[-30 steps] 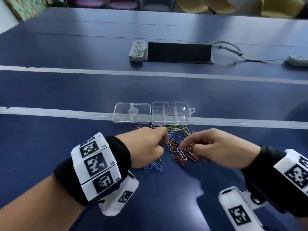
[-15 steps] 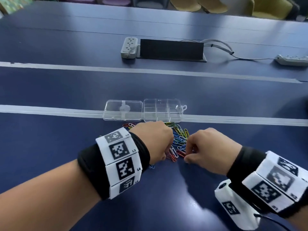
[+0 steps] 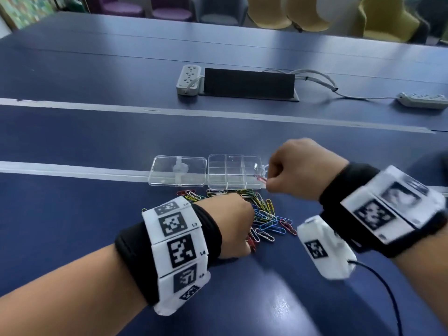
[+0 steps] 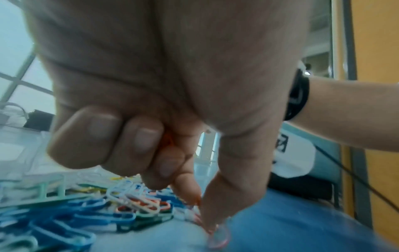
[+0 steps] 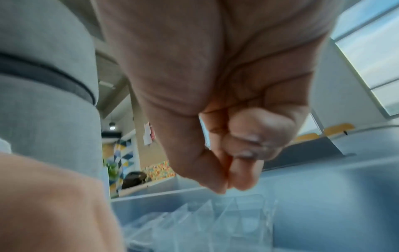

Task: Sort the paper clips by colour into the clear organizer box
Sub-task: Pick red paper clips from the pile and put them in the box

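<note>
Clear glossy plastic organizer box (image 3: 234, 171); colour-coated paper clips (image 3: 266, 219); smooth, faintly glossy blue table (image 3: 97, 132)

Dark blue counter (image 3: 72, 214) with pale stripes, grey power strip (image 3: 188, 80) beside black cable box (image 3: 248, 84), second power strip (image 3: 423, 100), yellow chairs (image 3: 288, 10) beyond

**Blue table and what lies on it**

The table (image 3: 97, 132) is dark blue, crossed by two pale strips running left to right. On the nearer strip sits the clear box (image 3: 234, 172), open, its lid (image 3: 178, 173) laid flat to the left and touching it. Just in front of the box lies a loose heap of clips (image 3: 265, 219) in mixed colours, spread on the bare top. Farther back, well apart from the box, a black panel (image 3: 248, 84) stands on the table with a grey power strip (image 3: 189, 80) beside its left end. A second power strip (image 3: 423, 100) lies at the far right, joined by a cable (image 3: 322, 81).
</note>
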